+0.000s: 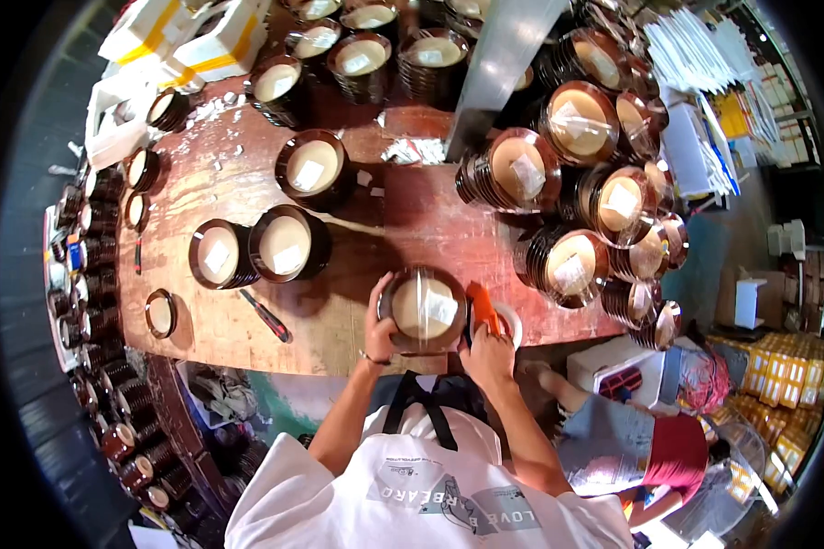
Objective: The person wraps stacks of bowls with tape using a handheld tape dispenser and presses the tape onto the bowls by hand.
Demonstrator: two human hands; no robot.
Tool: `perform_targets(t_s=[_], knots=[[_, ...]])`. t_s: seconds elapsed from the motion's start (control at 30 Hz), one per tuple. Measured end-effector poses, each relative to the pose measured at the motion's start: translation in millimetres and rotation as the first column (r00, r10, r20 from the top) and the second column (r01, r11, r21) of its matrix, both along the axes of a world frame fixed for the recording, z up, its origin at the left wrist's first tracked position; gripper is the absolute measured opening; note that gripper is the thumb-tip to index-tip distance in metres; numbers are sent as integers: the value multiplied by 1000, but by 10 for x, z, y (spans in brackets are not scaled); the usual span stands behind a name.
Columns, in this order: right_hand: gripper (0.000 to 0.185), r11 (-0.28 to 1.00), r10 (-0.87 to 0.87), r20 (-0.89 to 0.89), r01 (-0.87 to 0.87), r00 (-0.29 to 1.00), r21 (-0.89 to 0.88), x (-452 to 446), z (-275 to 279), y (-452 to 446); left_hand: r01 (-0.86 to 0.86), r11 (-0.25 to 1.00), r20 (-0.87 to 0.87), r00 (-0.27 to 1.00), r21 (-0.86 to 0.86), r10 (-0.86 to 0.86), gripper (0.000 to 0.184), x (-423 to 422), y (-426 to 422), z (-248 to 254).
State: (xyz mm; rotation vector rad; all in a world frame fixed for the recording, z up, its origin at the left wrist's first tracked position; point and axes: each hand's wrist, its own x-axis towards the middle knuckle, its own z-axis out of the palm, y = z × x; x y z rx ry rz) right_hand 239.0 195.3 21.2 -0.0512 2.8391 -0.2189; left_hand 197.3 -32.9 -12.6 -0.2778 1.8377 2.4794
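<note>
My left hand grips the left rim of a brown-edged, cream-centred bowl stack at the table's front edge. Clear film and a white label lie over its top. Just right of it, my right hand is closed on an orange tape dispenser. A pale tape roll shows beside the dispenser. Two similar stacks stand to the left, one touching the other, and a third is behind them. A red and black cutter lies on the wood near them.
The wooden table carries many wrapped stacks on the right and more at the back. A metal post rises behind. One small bowl lies at left. White foam boxes are back left. Another person is at lower right.
</note>
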Motion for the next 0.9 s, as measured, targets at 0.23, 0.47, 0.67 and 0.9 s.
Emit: perform_targets(t_s=[0.23, 0.47, 0.67, 0.9], knots=[[42, 987, 46, -17, -48, 999, -154, 264, -37, 299, -138, 966, 397, 917, 218, 42, 113, 892, 279, -534], [39, 964, 135, -134, -161, 982, -209, -14, 216, 327, -231, 912, 485, 874, 339, 41, 106, 905, 367, -388], [39, 874, 359, -275, -425, 892, -238, 115, 658, 356, -198, 838, 486, 869, 509, -90, 65, 1071, 114, -499], [39, 868, -154, 71, 170, 985, -467, 530, 559, 537, -200, 799, 395, 917, 567, -50, 52, 1181, -229, -32]])
